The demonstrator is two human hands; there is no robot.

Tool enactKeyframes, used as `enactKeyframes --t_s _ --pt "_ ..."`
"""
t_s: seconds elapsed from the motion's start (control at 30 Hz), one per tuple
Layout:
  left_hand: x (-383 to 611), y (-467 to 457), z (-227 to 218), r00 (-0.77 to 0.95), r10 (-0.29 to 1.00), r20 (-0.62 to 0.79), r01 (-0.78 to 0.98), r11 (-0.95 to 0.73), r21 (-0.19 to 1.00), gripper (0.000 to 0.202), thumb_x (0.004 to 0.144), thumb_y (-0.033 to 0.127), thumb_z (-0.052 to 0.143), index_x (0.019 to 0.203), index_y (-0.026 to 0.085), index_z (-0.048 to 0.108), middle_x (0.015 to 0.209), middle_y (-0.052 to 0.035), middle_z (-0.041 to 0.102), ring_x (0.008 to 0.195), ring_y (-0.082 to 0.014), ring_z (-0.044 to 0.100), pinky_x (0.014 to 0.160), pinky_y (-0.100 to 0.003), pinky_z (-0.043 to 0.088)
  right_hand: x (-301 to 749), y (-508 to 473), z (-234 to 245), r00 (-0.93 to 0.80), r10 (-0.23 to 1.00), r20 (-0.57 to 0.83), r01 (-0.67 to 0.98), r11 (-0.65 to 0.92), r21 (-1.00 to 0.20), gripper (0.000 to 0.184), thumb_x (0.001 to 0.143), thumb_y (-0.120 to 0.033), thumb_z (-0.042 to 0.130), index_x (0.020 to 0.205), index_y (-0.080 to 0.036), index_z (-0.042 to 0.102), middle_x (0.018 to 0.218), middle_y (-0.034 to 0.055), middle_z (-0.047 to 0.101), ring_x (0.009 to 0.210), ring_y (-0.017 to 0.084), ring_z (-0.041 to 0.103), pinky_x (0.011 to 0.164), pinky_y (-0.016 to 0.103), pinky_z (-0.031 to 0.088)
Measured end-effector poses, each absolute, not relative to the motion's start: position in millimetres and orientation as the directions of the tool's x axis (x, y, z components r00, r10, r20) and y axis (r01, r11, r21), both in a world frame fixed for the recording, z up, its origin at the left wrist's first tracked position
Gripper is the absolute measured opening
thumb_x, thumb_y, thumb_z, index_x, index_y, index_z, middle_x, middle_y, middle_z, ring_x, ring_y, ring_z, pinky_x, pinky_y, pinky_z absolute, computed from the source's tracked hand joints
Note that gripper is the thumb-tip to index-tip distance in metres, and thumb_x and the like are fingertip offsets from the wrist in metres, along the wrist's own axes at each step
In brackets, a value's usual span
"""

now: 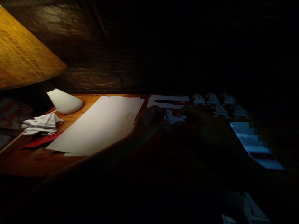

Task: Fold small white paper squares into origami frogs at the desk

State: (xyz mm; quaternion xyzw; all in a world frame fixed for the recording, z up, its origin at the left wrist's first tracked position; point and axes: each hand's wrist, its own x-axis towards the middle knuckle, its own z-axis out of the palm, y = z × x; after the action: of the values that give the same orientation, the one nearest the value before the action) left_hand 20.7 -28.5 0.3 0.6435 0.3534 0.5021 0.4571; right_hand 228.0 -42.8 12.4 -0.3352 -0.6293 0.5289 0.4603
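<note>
Between my two hands, above the wooden table, is a small folded paper figure (173,118) with pointed corners. My left hand (150,119) grips its left side, fingers closed on the paper. At its right side my right hand (192,119) pinches the other end; deep shadow hides much of this hand. Several folded paper figures (219,110) of a similar pointed shape stand in two rows beyond my right hand. Left of my hands lie large sheets of white paper (98,124), slightly fanned.
A lamp with a yellow shade (25,59) and white base (66,101) stands at the left. Near it are a crumpled folded paper (43,123) and a red ruler (43,140). A dark-bladed knife (163,101) lies on paper at the back. A lit screen (257,147) glows at the right.
</note>
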Motion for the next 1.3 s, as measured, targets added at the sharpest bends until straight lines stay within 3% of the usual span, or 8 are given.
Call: enactKeyframes --t_s 0.6,0.83,0.97,1.3 --pt "19.1 -27.1 -2.0 0.278 0.925 0.259 -0.078 -0.247 0.966 0.031 0.069 0.025 0.086 0.082 0.019 0.058 0.083 0.0015 0.066 0.072 -0.0115 0.062 0.063 -0.023 0.053 228.4 -44.7 9.6 -0.358 0.91 0.211 -0.055 0.206 -0.977 0.016 0.081 -0.017 0.075 0.094 -0.023 0.067 0.103 0.0031 0.07 0.088 0.018 0.066 0.071 0.031 0.053" --pt "20.0 -31.0 3.9 0.35 0.905 0.243 -0.135 -0.208 0.969 0.033 0.066 0.024 0.087 0.087 0.019 0.063 0.083 0.001 0.066 0.074 -0.012 0.062 0.065 -0.022 0.053 227.3 -47.5 15.5 -0.348 0.934 0.079 -0.126 0.037 -0.991 0.02 0.078 -0.013 0.074 0.094 -0.023 0.067 0.082 -0.0002 0.067 0.064 0.013 0.06 0.054 0.026 0.047" --pt "20.7 -34.2 5.1 0.366 0.907 0.21 -0.162 -0.16 0.974 0.032 0.069 0.026 0.085 0.091 0.018 0.064 0.083 0.0003 0.067 0.074 -0.0122 0.063 0.067 -0.022 0.054 227.0 -47.9 14.2 -0.363 0.927 0.095 -0.193 0.025 -0.981 0.02 0.077 -0.014 0.076 0.092 -0.022 0.066 0.087 0.0008 0.068 0.069 0.014 0.062 0.058 0.027 0.05" --pt "21.0 -30.9 2.4 0.298 0.943 0.148 -0.129 -0.114 0.985 0.029 0.067 0.027 0.084 0.079 0.016 0.06 0.081 0.0005 0.066 0.072 -0.0098 0.061 0.064 -0.019 0.052 227.6 -48.1 14.3 -0.351 0.928 0.122 -0.154 0.072 -0.986 0.022 0.079 -0.012 0.074 0.095 -0.023 0.065 0.091 0.0003 0.067 0.072 0.013 0.063 0.06 0.027 0.049"
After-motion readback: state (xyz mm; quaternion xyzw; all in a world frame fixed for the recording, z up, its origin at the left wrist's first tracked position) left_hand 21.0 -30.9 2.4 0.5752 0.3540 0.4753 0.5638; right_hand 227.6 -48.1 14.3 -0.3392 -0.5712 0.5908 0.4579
